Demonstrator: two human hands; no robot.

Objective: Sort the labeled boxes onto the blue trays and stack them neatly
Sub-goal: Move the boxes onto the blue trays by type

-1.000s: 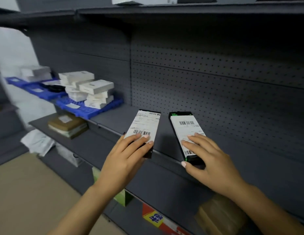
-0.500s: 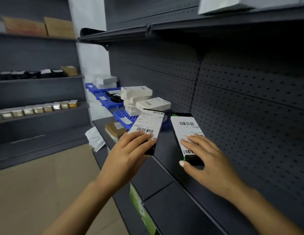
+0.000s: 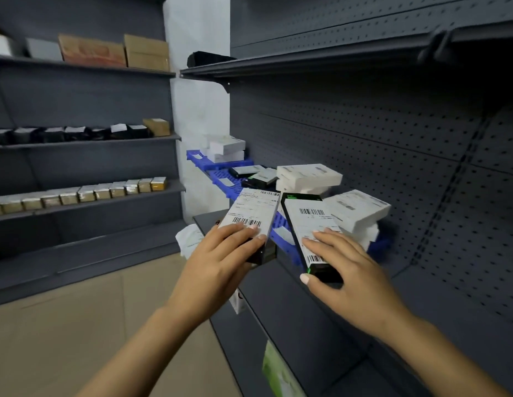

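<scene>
We have a single head-worn view, wide-angle, looking forward and down along a dark shelf (image 3: 321,305) that runs away on our right. It sits close over the left hand (image 3: 218,265) and right hand (image 3: 344,270) (forearms entering from the bottom edge), with blue trays (image 3: 220,179) farther off.

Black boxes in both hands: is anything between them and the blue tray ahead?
Nothing visible blocks the way. The left hand and right hand each hold a black box over the blue tray; white boxes fill its far end.
</scene>
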